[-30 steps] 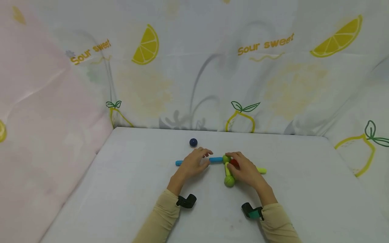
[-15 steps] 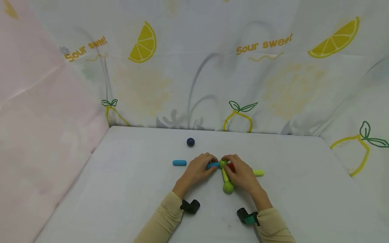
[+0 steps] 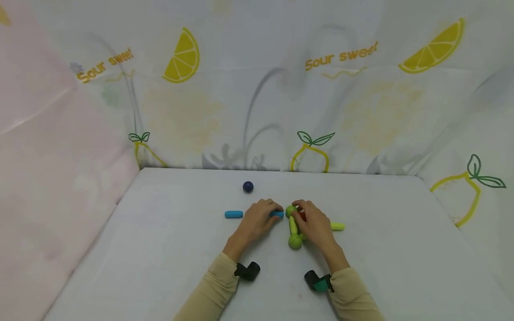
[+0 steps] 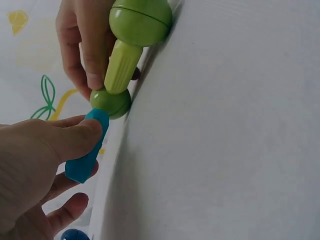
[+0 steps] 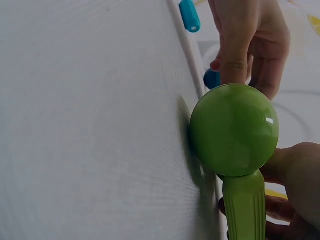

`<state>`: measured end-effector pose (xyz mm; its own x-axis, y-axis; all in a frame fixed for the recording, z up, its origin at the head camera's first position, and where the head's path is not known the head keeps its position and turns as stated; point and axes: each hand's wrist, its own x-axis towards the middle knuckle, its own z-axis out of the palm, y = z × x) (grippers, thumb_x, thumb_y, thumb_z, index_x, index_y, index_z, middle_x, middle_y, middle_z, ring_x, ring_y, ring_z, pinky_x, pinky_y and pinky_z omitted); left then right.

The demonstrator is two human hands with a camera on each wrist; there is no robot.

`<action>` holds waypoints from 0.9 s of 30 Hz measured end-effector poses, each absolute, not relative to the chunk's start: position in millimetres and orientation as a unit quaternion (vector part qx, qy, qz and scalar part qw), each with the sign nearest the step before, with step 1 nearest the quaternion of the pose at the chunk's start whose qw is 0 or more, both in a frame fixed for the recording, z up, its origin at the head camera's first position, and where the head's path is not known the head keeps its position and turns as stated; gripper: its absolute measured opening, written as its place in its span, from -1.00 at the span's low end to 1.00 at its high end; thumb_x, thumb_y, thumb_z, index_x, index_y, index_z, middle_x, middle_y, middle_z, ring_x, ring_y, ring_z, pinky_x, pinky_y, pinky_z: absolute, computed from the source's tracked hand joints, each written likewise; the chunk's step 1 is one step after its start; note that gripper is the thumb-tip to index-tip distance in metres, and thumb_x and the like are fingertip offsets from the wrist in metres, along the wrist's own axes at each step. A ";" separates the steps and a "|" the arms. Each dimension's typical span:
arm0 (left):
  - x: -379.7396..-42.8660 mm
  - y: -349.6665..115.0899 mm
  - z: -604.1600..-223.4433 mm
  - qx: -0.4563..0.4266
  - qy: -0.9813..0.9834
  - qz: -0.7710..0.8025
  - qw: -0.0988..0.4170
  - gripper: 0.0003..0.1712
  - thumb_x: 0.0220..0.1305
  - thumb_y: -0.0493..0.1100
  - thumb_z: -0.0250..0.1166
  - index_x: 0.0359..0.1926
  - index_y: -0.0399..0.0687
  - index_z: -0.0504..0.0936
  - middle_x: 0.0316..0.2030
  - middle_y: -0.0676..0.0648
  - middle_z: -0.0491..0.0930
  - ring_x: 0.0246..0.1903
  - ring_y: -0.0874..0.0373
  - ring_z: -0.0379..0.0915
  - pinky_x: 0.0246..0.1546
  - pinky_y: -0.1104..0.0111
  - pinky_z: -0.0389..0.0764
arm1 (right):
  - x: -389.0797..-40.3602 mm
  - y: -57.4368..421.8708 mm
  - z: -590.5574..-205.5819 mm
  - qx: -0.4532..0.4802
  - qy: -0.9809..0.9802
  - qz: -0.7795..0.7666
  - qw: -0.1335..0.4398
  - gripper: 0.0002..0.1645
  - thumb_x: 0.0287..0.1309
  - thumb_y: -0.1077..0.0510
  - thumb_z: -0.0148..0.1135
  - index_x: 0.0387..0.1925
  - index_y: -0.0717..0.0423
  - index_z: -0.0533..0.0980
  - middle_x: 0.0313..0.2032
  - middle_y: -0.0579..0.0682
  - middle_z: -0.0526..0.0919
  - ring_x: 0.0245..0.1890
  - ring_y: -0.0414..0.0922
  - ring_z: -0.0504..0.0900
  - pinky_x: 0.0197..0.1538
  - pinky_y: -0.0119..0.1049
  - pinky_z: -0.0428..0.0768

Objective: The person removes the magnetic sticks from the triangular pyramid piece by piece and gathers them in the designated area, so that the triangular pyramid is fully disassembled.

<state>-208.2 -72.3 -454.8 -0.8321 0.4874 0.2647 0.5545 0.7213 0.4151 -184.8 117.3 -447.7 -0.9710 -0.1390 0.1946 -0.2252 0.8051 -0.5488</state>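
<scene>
My left hand (image 3: 255,219) pinches a short blue building stick (image 3: 276,214) between thumb and fingers. Just right of the stick's end is a green ball (image 3: 291,211), with a narrow gap in the head view; the left wrist view shows the two overlapping. My right hand (image 3: 316,224) grips the ball-and-stick build at this ball, partly covering a red piece (image 3: 302,216). From the ball a yellow-green stick (image 3: 293,225) runs toward me to a larger-looking green ball (image 3: 295,241). Another yellow-green stick (image 3: 337,226) shows beyond my right hand; how it joins is hidden.
A second blue stick (image 3: 234,214) lies on the white table (image 3: 160,249) left of my left hand. Farther back rests a dark blue ball (image 3: 248,187). A printed cloth (image 3: 257,89) hangs behind the table's far edge.
My left hand has moved right and taken the blue stick. The stick, touching the green ball earlier, now shows a slight gap from it. My right hand stays on the build.
</scene>
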 end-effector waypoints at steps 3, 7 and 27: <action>-207.6 -79.1 -450.4 -0.267 -0.928 -0.253 0.057 -0.77 0.23 -0.14 0.29 -0.07 0.06 0.64 -0.14 0.07 0.64 -0.10 0.12 0.53 -0.06 0.23 0.52 | -185.5 116.6 -447.4 0.091 -0.948 0.296 0.070 -0.68 0.26 0.03 0.17 0.01 0.00 0.51 -0.20 0.02 0.62 -0.34 -0.08 0.58 -0.34 -0.21 0.50; -207.8 -90.4 -445.4 -0.257 -0.927 -0.268 0.049 -0.78 0.22 -0.14 0.30 -0.09 0.05 0.64 -0.18 0.06 0.62 -0.14 0.13 0.54 -0.09 0.22 0.52 | -185.9 117.9 -448.1 0.093 -0.947 0.301 0.064 -0.69 0.25 0.06 0.17 0.01 0.01 0.51 -0.21 0.01 0.61 -0.35 -0.10 0.55 -0.34 -0.24 0.49; -217.0 -158.7 -435.8 -0.164 -0.928 -0.333 0.013 -0.74 0.25 -0.18 0.26 -0.03 -0.06 0.63 -0.10 -0.06 0.59 -0.05 0.02 0.49 0.02 0.11 0.48 | -184.2 128.0 -445.5 0.088 -0.951 0.292 0.045 -0.72 0.20 0.11 0.19 -0.08 0.12 0.56 -0.21 0.06 0.64 -0.28 -0.05 0.57 -0.20 -0.11 0.54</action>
